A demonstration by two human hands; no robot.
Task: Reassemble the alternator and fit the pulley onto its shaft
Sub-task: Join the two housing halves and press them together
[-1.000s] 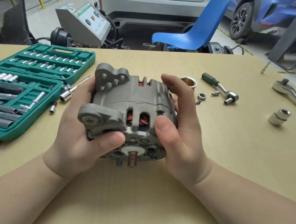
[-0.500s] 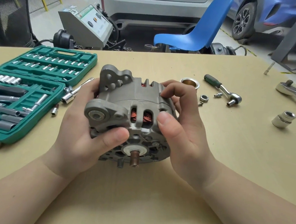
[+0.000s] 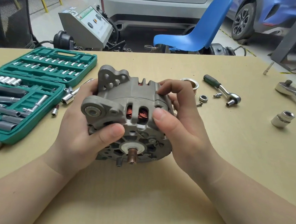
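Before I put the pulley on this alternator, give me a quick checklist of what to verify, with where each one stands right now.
1. Alternator held firmly: ok, the left hand and right hand grip it from both sides.
2. Housing halves closed together: cannot tell; a seam line shows, but not whether it is fully seated.
3. Shaft bare and reachable: ok, it sticks out toward the camera, with nothing on it.
4. Pulley within reach: ok, on the table behind the right hand.
5. Nut ready: ok, loose beside the small ratchet.
6. A hand free for the pulley: not ok, both are occupied.
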